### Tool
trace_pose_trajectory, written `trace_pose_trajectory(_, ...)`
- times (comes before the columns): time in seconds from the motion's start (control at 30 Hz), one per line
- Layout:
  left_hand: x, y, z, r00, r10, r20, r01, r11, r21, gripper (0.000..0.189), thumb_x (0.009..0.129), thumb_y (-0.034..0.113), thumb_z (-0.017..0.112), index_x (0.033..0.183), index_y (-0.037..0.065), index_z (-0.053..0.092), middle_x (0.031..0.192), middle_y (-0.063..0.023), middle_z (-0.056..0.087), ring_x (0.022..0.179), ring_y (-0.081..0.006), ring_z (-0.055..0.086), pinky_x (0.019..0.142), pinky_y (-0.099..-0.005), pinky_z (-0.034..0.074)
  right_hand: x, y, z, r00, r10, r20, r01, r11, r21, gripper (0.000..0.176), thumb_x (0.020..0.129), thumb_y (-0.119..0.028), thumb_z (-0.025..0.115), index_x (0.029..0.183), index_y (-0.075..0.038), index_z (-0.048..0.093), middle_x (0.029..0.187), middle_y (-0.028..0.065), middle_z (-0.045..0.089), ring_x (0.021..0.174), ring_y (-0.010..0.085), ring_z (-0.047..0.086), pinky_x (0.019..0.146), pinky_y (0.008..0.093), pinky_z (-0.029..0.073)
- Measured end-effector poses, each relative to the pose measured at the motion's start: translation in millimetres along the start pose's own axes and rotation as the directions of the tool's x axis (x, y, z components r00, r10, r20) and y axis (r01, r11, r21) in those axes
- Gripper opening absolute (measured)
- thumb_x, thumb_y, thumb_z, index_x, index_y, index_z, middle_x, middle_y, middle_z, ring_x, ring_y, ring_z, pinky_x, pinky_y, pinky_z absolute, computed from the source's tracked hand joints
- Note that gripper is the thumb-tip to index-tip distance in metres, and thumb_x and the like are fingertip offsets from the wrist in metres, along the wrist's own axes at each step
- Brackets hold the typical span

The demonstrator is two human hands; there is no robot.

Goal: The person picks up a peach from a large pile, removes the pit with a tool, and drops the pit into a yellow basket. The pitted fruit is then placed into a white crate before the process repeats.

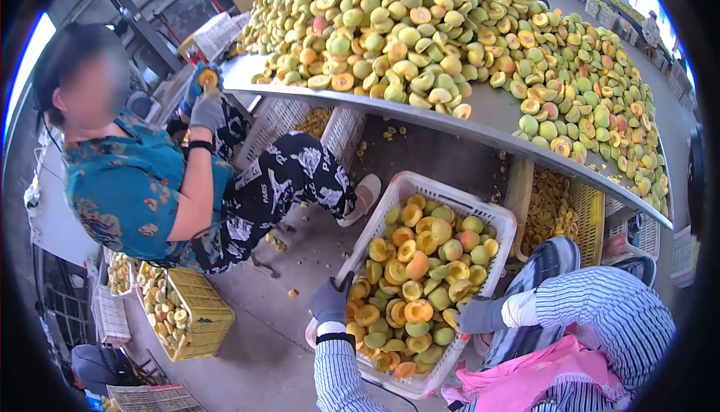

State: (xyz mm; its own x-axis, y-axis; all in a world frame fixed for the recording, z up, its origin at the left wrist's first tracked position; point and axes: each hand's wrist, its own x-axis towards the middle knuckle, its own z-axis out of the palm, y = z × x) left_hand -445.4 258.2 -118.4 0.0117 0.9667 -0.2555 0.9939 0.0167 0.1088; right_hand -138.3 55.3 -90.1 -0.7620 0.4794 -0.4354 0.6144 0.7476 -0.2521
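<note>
A white plastic crate (504, 236) full of halved green and orange fruit (418, 266) stands on the floor in front of me. My left hand (330, 301), in a grey glove, is closed on the crate's left rim. At the right side of the crate, my right hand (480, 314), also gloved in grey, is closed against the edge, its fingertips partly hidden by the rim and fruit. Above the crate, a large metal table (495, 116) bears a heap of halved fruit (405, 29).
A seated co-worker (142, 179) at the left holds a fruit half in gloved hands. A yellow crate of fruit (214, 311) stands at lower left. Under the table are a crate of pits (551, 209) and white crates (277, 123). Other people sit farther back.
</note>
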Motion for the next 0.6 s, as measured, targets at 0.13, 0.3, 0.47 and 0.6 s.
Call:
trace_pose_trajectory(0.13, 14.2, -8.6, -11.9, 0.999, 0.037, 0.005, -0.037, 0.999, -0.038, 0.065, 0.085, 0.073, 0.051, 0.092, 0.012, 0.070, 0.087, -0.0172, 0.071, 0.085, -0.0395, 0.068, 0.074, -0.0480, 0.052, 8.2, 10.1, -21.0, 0.995, -0.089, 0.046, 0.092, 0.995, -0.045, 0.011, 0.079, -0.018, 0.064, 0.082, -0.013, 0.073, 0.081, 0.0060, 0.069, 0.078, 0.0281, 0.070, 0.057, 0.0431, 0.055)
trace_pose_trajectory(0.3, 49.5, -19.9, -26.7, 1.000, 0.000, 0.026, 0.002, 0.997, -0.082, 0.063, 0.086, 0.071, 0.052, 0.092, 0.011, 0.070, 0.087, -0.0181, 0.071, 0.086, -0.0387, 0.068, 0.075, -0.0477, 0.052, 22.6, 21.5, -64.3, 0.988, -0.131, -0.076, 0.131, 0.991, -0.006, 0.011, 0.078, -0.017, 0.065, 0.081, -0.010, 0.072, 0.079, 0.0074, 0.070, 0.074, 0.0291, 0.071, 0.057, 0.0426, 0.055)
trace_pose_trajectory(0.47, -6.3, 8.7, -25.9, 0.999, 0.038, -0.025, -0.041, 0.995, -0.087, 0.062, 0.088, 0.069, 0.052, 0.090, 0.009, 0.068, 0.085, -0.0189, 0.070, 0.084, -0.0400, 0.068, 0.073, -0.0485, 0.053, 5.4, 32.4, 0.1, 0.991, -0.121, -0.060, 0.125, 0.991, 0.053, 0.010, 0.076, -0.019, 0.067, 0.081, -0.012, 0.072, 0.074, 0.0048, 0.069, 0.069, 0.0294, 0.070, 0.057, 0.0425, 0.055)
trace_pose_trajectory(0.6, 10.0, 3.7, -20.3, 0.994, -0.050, 0.101, 0.057, 0.996, -0.062, 0.062, 0.088, 0.069, 0.052, 0.094, 0.010, 0.068, 0.086, -0.0195, 0.070, 0.083, -0.0414, 0.067, 0.073, -0.0498, 0.053, 9.1, 46.3, -17.4, 0.973, -0.218, 0.069, 0.214, 0.975, 0.063, 0.010, 0.076, -0.020, 0.067, 0.081, -0.012, 0.072, 0.072, 0.0051, 0.069, 0.069, 0.0294, 0.070, 0.057, 0.0428, 0.054)
